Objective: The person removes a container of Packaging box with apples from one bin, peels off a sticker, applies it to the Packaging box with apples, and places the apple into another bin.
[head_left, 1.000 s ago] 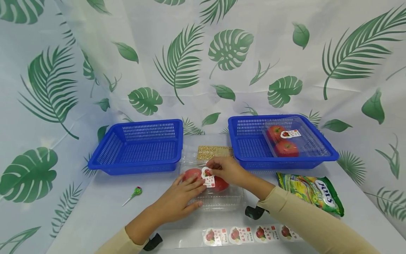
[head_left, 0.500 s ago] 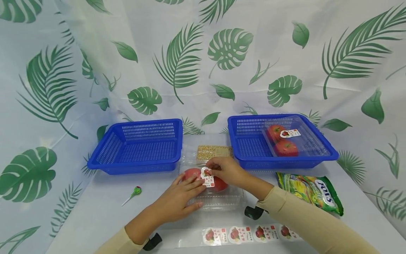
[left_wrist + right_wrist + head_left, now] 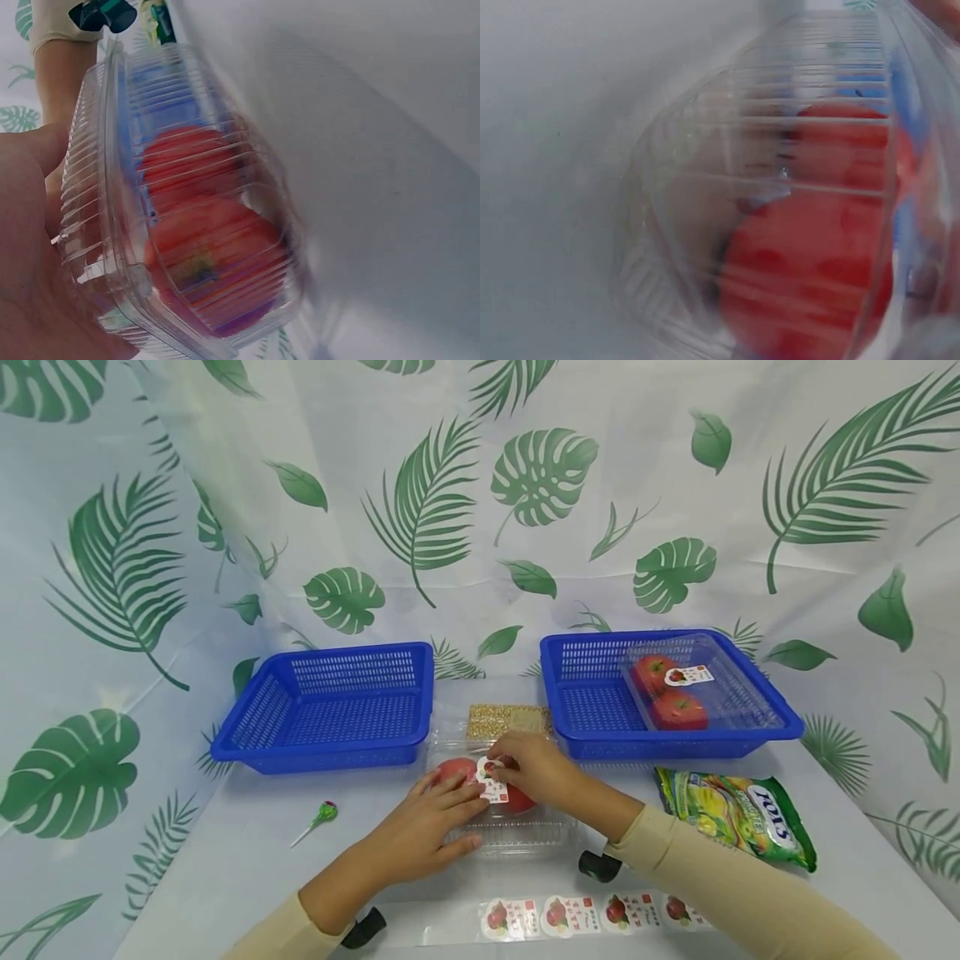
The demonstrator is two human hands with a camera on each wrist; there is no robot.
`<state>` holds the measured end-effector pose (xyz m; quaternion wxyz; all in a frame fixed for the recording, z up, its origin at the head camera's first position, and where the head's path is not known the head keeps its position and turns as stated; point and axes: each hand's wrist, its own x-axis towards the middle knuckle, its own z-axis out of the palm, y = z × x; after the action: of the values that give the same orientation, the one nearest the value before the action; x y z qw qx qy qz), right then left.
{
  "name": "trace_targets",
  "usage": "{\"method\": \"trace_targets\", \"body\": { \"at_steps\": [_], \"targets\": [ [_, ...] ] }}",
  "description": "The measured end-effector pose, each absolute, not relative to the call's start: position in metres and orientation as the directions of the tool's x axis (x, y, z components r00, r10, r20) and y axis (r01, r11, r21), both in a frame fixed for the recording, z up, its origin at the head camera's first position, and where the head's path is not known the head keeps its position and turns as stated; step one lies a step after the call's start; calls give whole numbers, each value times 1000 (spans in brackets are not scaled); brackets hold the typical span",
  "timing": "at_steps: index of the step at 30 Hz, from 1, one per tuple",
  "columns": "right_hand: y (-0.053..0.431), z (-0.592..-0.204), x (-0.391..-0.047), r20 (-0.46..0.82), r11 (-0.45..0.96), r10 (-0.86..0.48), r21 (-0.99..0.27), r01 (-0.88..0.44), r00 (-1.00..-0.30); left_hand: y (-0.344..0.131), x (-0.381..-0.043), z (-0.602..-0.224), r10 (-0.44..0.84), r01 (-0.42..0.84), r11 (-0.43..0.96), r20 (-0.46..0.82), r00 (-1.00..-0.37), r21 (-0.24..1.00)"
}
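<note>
A clear plastic clamshell box [image 3: 517, 837] with two red apples [image 3: 217, 259] inside stands before me on the table, its lid down. A white apple label [image 3: 496, 790] lies over the lid above the apples. My left hand [image 3: 431, 822] rests on the lid with its fingers spread, fingertips at the label's left edge. From the right, my right hand [image 3: 534, 767] bends over the label, thumb and curled fingers at its upper right part, pinching there. In the left wrist view, the left palm lies along the box's side. The right wrist view is blurred.
Behind stand two blue baskets; the left basket [image 3: 322, 756] is bare, the right basket [image 3: 592, 747] holds a labelled apple box [image 3: 720, 697]. A gold-patterned packet [image 3: 495, 720], a lollipop [image 3: 324, 812], a green candy bag [image 3: 738, 818] and a label strip [image 3: 547, 917] lie around.
The right thumb and fingers have shifted slightly over the label's upper part. The left hand, the box and the other things have stayed in place.
</note>
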<state>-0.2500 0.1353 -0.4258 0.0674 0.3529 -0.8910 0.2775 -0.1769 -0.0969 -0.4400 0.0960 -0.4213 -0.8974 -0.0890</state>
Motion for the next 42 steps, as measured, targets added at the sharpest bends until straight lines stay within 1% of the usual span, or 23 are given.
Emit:
{"method": "trace_targets", "body": {
  "at_steps": [4, 6, 9, 14, 18, 23, 30, 33, 39, 42],
  "targets": [
    [139, -426, -250, 380, 573, -644, -336, -748, -664, -93, -181, -438, 749, 783, 617, 248, -615, 77],
    [142, -426, -249, 383, 561, -678, -281, -779, -627, -91, -185, -436, 748, 779, 618, 228, -624, 105],
    [147, -426, -248, 358, 548, -722, -225, -805, -592, -89, -191, -433, 741, 763, 631, 183, -647, 142],
    [150, -426, -243, 314, 554, -744, -202, -807, -589, -92, -199, -431, 719, 730, 657, 134, -681, 189],
    [155, -425, -238, 301, 536, -761, -208, -818, -575, -94, -204, -433, 714, 722, 659, 127, -689, 213],
    [168, -422, -228, 280, 486, -798, -222, -845, -533, -91, -211, -433, 715, 721, 661, 117, -689, 208],
    [176, -420, -212, 224, 487, -825, -185, -853, -520, -88, -215, -429, 704, 710, 678, 108, -702, 191],
    [178, -421, -207, 225, 477, -833, -175, -861, -506, -90, -214, -429, 719, 727, 660, 119, -685, 191],
    [181, -418, -204, 248, 438, -845, -186, -879, -473, -97, -211, -432, 770, 792, 581, 191, -609, 186],
    [182, -418, -206, 275, 416, -849, -182, -891, -452, -102, -208, -432, 775, 799, 562, 200, -599, 213]
  ]
}}
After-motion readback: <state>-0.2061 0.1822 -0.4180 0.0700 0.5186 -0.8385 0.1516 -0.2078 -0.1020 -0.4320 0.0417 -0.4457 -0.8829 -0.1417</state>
